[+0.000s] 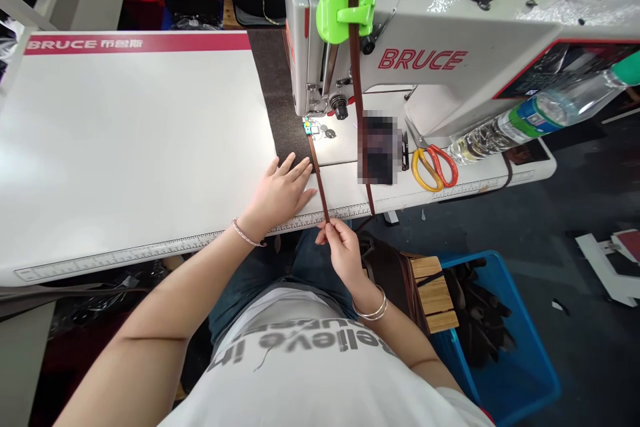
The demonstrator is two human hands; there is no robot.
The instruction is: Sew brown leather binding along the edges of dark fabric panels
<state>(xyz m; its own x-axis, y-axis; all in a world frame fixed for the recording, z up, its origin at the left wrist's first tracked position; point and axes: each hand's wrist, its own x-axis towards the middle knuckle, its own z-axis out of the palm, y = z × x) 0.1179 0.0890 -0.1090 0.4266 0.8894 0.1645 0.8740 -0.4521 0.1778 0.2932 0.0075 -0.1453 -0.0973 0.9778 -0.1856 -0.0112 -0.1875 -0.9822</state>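
Note:
My left hand (286, 188) lies flat, fingers spread, on the near end of a dark brown fabric piece (281, 103). That piece runs back along the left side of the sewing machine (425, 47). Between thumb and fingers, my right hand (343, 247) pinches a narrow brown binding strip (320, 180) at the table's front edge. The strip leads up to a small blue guide (307, 127) by the needle area, where the fabric's edge also lies. Whether the needle is in the fabric cannot be made out.
Scissors (434, 167) with orange and red handles and a water bottle (535, 117) lie right of the machine bed. Another brown strip (355, 60) hangs down past a green clip (345, 13). A blue bin (530, 347) with dark pieces stands at lower right, beside a wooden stool (435, 293).

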